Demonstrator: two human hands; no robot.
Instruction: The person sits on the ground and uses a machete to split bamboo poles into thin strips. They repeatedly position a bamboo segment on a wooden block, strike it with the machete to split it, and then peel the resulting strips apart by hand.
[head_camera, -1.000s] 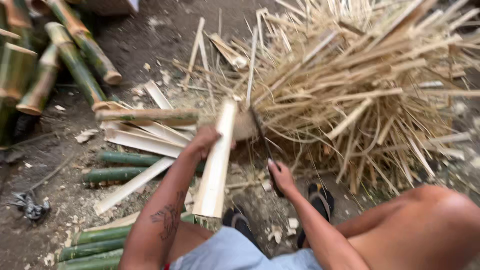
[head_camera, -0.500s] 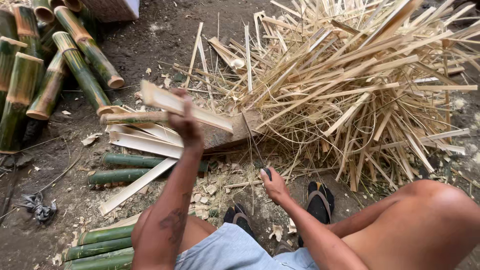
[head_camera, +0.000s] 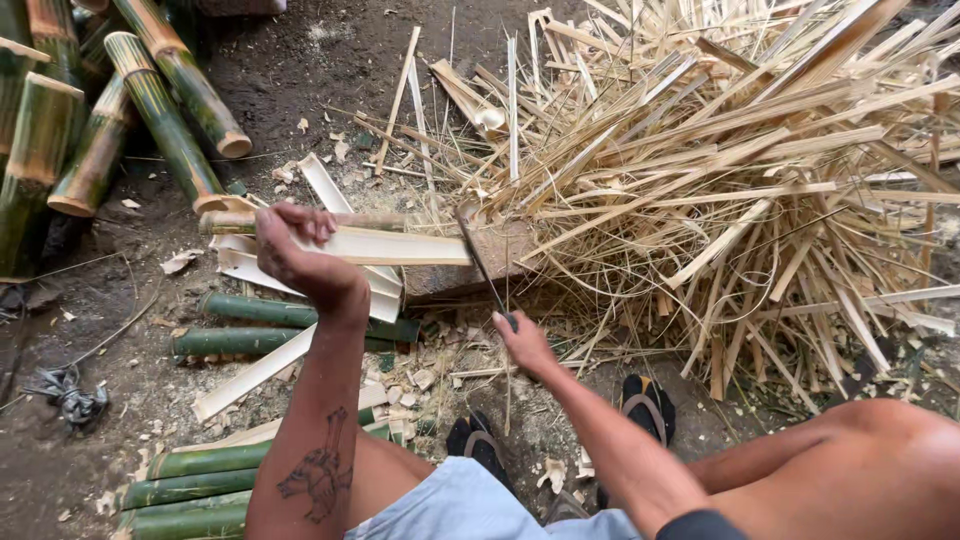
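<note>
Left hand (head_camera: 295, 250) is raised over the dirt floor (head_camera: 300, 70), fingers (head_camera: 310, 222) clenched around a pale split bamboo slat (head_camera: 400, 246) that lies roughly level, its free end pointing right toward a flat chopping block (head_camera: 470, 270). Right hand (head_camera: 525, 342) sits lower and nearer the body, fingers wrapped on the handle of a dark-bladed knife (head_camera: 482, 265); the blade angles up and left, its tip close to the slat's right end, contact unclear. Beneath the left hand lie more pale split slats (head_camera: 250, 268) and green bamboo lengths (head_camera: 250, 342). Whole green bamboo poles (head_camera: 160, 110) lean in a stack at upper left. A large heap of thin bamboo strips (head_camera: 720, 170) fills the right side, just behind the block. Black sandals (head_camera: 645, 405) show near the person's knees. A knot of dark cord (head_camera: 65, 392) lies at far left.
</note>
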